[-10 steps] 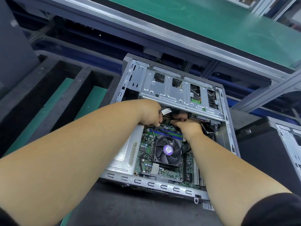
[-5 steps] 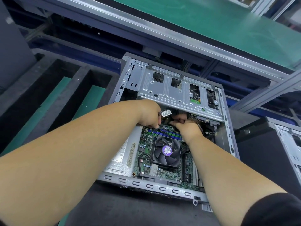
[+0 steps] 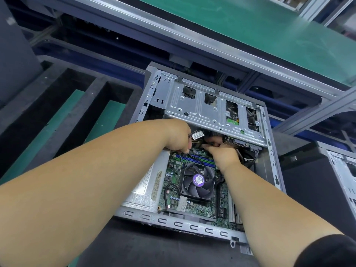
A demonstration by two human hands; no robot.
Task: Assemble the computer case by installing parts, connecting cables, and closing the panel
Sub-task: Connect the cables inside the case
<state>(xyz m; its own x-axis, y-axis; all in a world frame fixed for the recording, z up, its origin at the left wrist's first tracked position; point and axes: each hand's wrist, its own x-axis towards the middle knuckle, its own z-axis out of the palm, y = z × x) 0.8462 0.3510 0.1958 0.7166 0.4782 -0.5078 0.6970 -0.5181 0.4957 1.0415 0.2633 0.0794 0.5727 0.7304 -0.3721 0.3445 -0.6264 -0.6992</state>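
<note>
A bundle of cables [image 3: 196, 138] is being gripped by the curled fingers of the left hand [image 3: 179, 137], just under the drive cage [image 3: 208, 110]. The fingers of the right hand [image 3: 224, 154] are being held curled beside that bundle; what they are holding cannot be told. Both hands are being kept inside the open computer case [image 3: 273, 170], above the motherboard [image 3: 173, 191] and its cooler fan [image 3: 198, 182]. The case is being supported on a dark work surface [image 3: 154, 251].
</note>
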